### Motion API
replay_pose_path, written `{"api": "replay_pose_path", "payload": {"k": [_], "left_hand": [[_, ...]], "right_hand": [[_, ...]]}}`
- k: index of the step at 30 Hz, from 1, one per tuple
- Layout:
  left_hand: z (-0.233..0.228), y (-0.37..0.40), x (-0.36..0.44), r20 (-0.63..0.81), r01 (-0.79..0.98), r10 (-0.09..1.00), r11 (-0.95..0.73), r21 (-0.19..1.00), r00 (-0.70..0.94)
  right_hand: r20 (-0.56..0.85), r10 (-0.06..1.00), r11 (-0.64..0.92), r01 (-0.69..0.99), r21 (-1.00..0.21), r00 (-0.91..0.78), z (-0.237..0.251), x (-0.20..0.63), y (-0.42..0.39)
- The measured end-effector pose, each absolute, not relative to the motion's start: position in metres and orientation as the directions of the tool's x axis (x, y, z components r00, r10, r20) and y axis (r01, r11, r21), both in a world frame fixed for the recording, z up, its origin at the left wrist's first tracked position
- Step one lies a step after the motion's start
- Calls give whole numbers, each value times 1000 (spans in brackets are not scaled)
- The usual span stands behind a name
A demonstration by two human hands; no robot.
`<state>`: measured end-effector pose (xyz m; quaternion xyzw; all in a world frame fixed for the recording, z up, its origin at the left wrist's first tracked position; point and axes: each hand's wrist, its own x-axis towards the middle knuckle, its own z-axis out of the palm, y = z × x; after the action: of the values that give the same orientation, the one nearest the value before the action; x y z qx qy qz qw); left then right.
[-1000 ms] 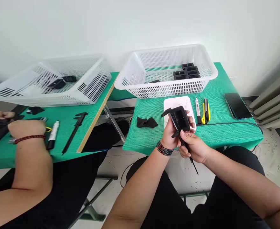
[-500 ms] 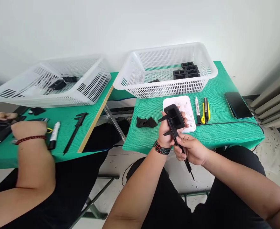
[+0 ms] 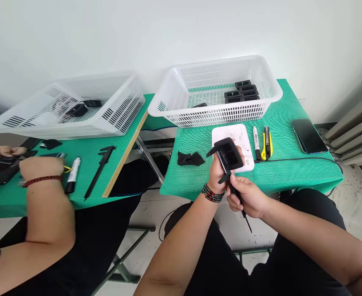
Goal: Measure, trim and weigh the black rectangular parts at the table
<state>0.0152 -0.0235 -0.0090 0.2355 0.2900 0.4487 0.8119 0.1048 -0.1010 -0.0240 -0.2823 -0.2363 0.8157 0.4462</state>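
My left hand is closed round a black rectangular frame-like part with a recessed middle, tilted up toward me. In my right hand is a black caliper, its jaws pointing left beside the part's near left edge. Whether the jaws touch the part I cannot tell. Just behind my hands lies a white digital scale on the green cloth. To the left of them is a crumpled black scrap.
Beyond the scale stands a white basket holding several black parts. A marker, a yellow cutter and a phone lie right. At left, a co-worker's arm rests by another caliper and basket.
The part has turned a little in my left hand, and the caliper has shifted slightly with it, now more edge-on. The whole view has drifted slightly.
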Motion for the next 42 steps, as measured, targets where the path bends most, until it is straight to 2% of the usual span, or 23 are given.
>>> {"api": "replay_pose_path", "payload": {"k": [3,6,8,13,20,23,28,34,42], "left_hand": [[-11,-24,14,-154,-637,916,372,676,371],[-9,-26,14,-24,-652,917,301,696,398],[-7,-27,14,2,-652,917,282,704,399],[3,-29,14,-54,-626,925,296,721,376],[11,-26,12,-43,-637,910,321,701,412],[8,-24,10,-18,-648,889,348,677,458],[7,-21,10,-73,-659,863,434,614,500],[4,-23,12,-46,-658,868,407,634,494],[-15,-23,8,-121,-613,902,374,696,414]], "right_hand": [[-242,861,-493,-619,-611,-448,-24,102,-101],[-233,857,-497,-622,-605,-459,-23,102,-100],[-223,857,-494,-619,-611,-464,-22,103,-100],[-218,857,-493,-615,-615,-468,-20,105,-101],[-244,866,-486,-621,-616,-436,-16,109,-100],[-251,869,-480,-605,-635,-427,-20,110,-99],[-277,884,-458,-573,-680,-377,-28,106,-99],[-285,906,-420,-569,-707,-314,-30,102,-99],[-299,907,-419,-574,-704,-296,-27,100,-99]]}}
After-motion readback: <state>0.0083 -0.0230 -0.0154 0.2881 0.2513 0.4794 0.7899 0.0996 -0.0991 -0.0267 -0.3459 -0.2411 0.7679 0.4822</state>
